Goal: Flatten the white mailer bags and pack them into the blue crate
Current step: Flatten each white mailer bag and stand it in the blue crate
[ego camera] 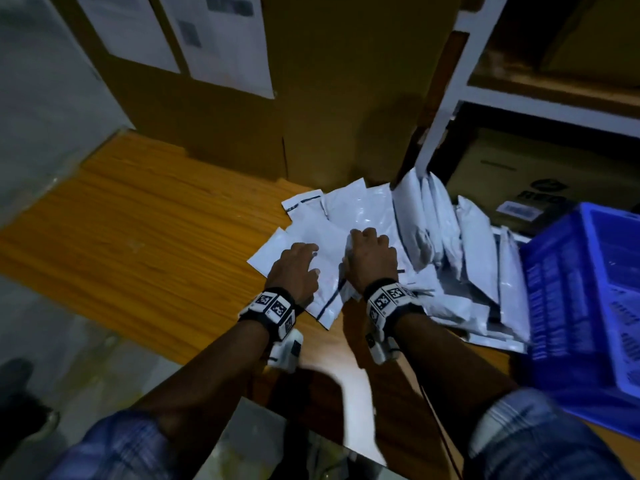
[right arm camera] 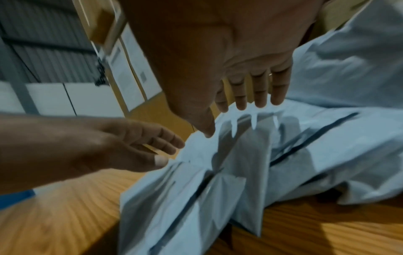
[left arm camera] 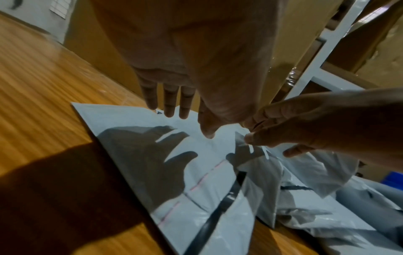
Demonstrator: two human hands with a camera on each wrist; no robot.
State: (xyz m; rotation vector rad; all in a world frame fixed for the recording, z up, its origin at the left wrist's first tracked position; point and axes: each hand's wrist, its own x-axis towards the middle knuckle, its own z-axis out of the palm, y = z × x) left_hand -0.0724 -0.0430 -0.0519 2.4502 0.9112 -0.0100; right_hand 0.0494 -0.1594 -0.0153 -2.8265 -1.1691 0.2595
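Observation:
Several white mailer bags (ego camera: 363, 209) lie spread on the wooden table (ego camera: 138, 220). My left hand (ego camera: 304, 261) rests with straight fingers on the nearest flat mailer (left arm camera: 135, 120), close to its far edge. My right hand (ego camera: 370, 251) is right beside it, its fingers (right arm camera: 259, 93) pointing down onto a creased mailer (right arm camera: 240, 155) with a dark strip. Neither hand grips anything that I can see. More mailers (ego camera: 474, 244) stand on edge, leaning against the blue crate (ego camera: 571, 289) at the right table edge. The crate's inside is out of frame.
Tall cardboard boxes (ego camera: 346, 98) with paper labels stand behind the mailers. A white metal shelf frame (ego camera: 446, 98) holding more boxes rises at the back right. Bare wooden table stretches to the left. Grey floor (ego camera: 52, 98) lies beyond it.

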